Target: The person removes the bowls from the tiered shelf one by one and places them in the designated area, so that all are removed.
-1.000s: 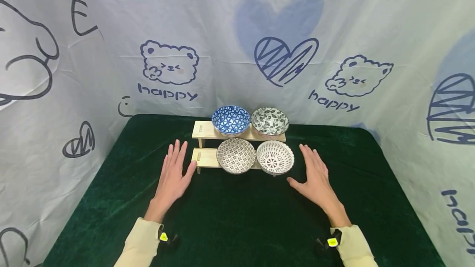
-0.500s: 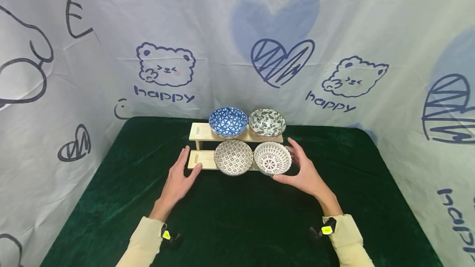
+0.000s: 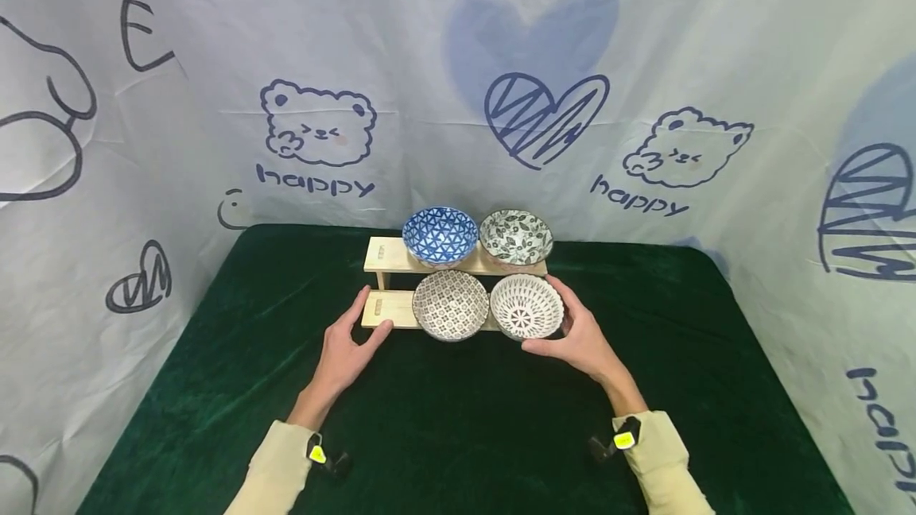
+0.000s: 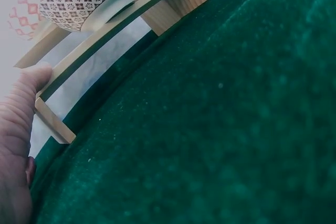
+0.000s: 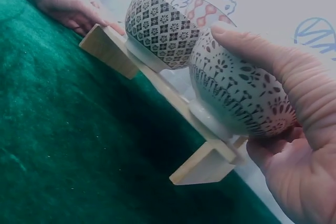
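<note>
In the head view, my right hand (image 3: pixel 587 344) grips the right side of a white bowl with dark petal marks (image 3: pixel 527 306); the thumb lies along its near rim, the fingers around the far side. The right wrist view shows this bowl's foot (image 5: pixel 207 121) at the wooden shelf. My left hand (image 3: pixel 342 352) holds the left end of the lower wooden shelf (image 3: pixel 393 308), thumb at its front edge in the left wrist view. A brown-and-white patterned bowl (image 3: pixel 451 305) sits between the hands on that shelf.
Behind, on a higher wooden shelf (image 3: pixel 385 254), stand a blue triangle-patterned bowl (image 3: pixel 440 235) and a leaf-patterned bowl (image 3: pixel 517 237). Dark green velvet cloth (image 3: pixel 458 420) covers the table. A white printed curtain (image 3: pixel 429 38) hangs at the back and sides.
My right hand has moved left and closed around the white bowl. My left hand has come in from beside the shelves to the lower shelf's end. The bowls keep their places.
</note>
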{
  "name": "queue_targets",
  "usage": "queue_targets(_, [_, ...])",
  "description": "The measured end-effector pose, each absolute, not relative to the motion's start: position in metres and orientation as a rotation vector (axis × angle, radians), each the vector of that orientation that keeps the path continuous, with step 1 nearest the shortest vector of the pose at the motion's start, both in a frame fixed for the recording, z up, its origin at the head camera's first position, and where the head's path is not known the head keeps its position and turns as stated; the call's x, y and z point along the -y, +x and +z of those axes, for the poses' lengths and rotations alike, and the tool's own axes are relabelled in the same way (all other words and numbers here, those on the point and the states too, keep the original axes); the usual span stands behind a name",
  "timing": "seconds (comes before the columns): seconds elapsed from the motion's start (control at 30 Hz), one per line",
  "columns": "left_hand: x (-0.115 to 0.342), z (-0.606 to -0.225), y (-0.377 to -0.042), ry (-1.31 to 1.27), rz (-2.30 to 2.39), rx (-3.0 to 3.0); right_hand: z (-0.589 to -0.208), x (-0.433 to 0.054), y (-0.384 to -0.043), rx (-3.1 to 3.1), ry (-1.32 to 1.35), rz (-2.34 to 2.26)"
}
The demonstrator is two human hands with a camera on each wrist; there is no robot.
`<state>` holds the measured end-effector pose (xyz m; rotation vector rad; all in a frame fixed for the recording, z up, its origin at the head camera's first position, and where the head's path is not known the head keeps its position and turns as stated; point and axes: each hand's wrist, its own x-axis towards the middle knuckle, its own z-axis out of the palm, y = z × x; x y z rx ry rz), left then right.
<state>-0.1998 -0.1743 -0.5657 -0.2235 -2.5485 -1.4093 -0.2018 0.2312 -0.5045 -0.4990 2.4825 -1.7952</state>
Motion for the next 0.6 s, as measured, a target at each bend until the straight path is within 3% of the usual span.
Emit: queue_targets(0.6, [0.1746, -0.5663, -0.1994, -0.192, -1.435, 2.537, -0.5099, -0.2280, -0.2029, -2.348, -0.508, -1.942])
